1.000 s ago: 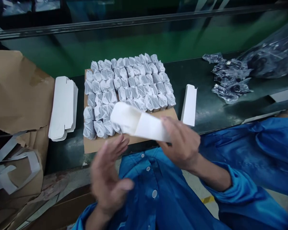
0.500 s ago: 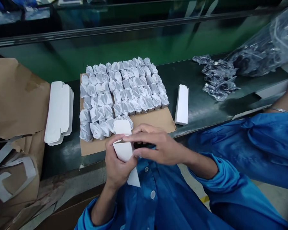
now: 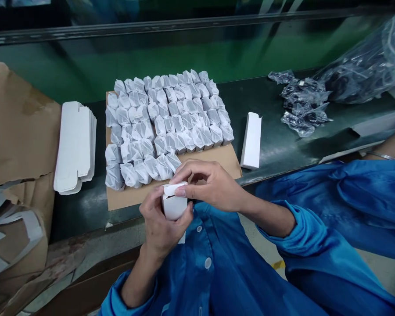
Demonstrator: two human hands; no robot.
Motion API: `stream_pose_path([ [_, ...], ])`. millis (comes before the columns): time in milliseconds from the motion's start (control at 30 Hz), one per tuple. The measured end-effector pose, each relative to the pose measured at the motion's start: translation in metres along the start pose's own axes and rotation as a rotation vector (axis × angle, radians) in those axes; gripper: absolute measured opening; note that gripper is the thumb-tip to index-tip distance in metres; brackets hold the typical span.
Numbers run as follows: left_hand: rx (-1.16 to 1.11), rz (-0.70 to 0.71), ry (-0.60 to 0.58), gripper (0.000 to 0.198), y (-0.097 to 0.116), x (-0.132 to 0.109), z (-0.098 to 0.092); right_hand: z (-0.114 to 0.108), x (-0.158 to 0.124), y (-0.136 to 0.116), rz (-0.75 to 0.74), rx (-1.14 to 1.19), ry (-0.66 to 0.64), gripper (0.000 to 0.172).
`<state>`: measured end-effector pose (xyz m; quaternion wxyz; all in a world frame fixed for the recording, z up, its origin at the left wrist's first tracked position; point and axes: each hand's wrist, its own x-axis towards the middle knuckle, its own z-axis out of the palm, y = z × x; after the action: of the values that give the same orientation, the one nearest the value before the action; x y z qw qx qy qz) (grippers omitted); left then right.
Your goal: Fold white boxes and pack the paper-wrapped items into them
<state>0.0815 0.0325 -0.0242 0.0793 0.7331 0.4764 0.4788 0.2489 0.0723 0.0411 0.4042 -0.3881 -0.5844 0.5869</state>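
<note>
Holding a white carton [image 3: 174, 207] upright against a blue smock [image 3: 213, 267], near a cardboard sheet [image 3: 213, 160]: left hand [image 3: 161, 224] clamped around its body, right hand [image 3: 210, 185] pinching its top flap. Paper-wrapped items [image 3: 164, 118] crowd the sheet; flat cartons [image 3: 74, 149] lie stacked leftward.

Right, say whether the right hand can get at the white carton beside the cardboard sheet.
Probably yes: only the sheet's flat corner lies between the right hand and the white carton, though that hand now pinches another carton.
</note>
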Motion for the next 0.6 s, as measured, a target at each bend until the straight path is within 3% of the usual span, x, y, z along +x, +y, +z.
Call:
stream_pose_path([
  [67,-0.024,0.027,0.035,0.087,0.001,-0.003,0.002,0.001,-0.002,0.001,-0.042,-0.016,-0.004,0.015],
  [133,-0.021,-0.004,-0.019,0.100,0.002,-0.006,0.001,0.001,-0.004,0.002,-0.068,-0.041,-0.008,0.015],
  [333,0.134,0.036,-0.195,0.092,0.001,-0.010,-0.012,0.003,-0.010,0.008,-0.077,-0.074,-0.016,0.015],
  [600,0.071,-0.026,-0.295,0.088,-0.003,-0.014,-0.020,0.022,-0.031,0.051,-0.615,-0.602,0.142,0.023],
])
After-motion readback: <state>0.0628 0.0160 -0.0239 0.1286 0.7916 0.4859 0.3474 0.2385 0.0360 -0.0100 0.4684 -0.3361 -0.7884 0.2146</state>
